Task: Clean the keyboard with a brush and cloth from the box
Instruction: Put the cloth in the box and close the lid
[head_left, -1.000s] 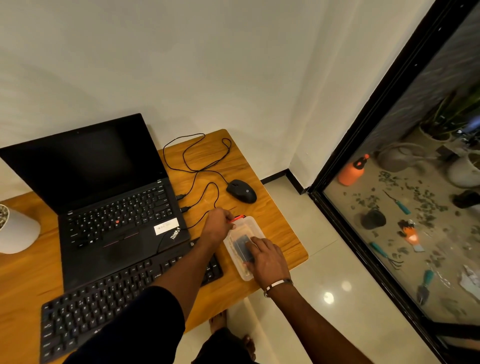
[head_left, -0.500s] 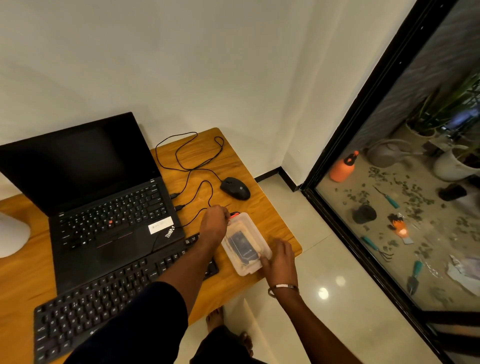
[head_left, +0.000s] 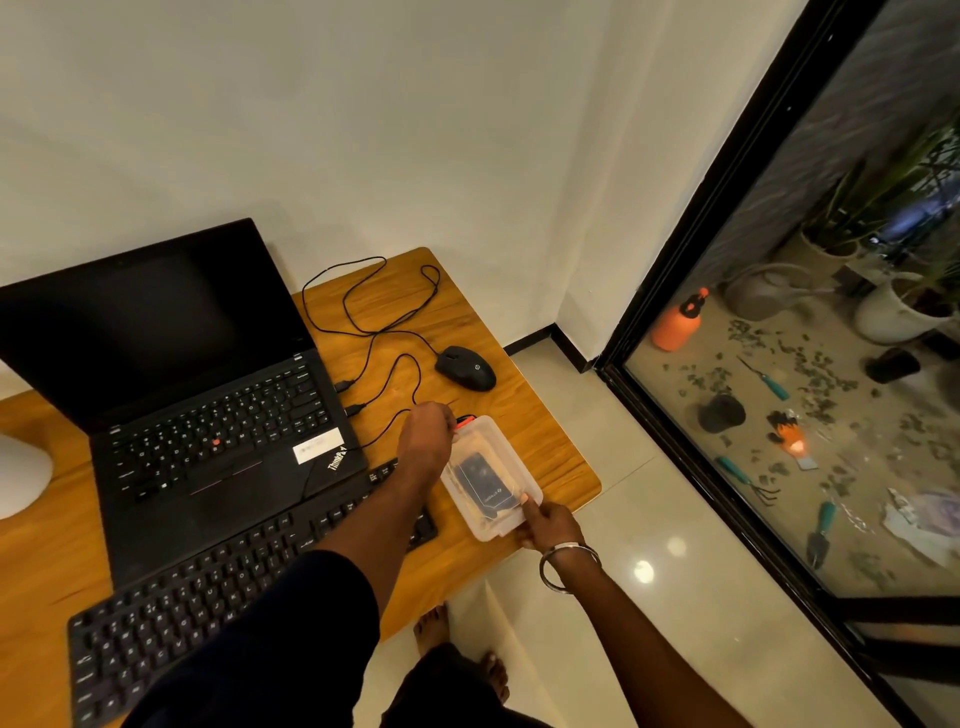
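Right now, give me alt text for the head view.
Both hands hold a clear lidded box on a wooden desk: left hand at its far end, right hand at its near corner. A keyboard, open laptop and mouse lie nearby.

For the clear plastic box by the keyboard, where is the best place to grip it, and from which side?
Probably the two short ends. The clear plastic box lies flat and long on the desk, and both hands are already there: the left hand at the far end by the red latch, the right hand at the near end. Coming from above at each end looks most secure.
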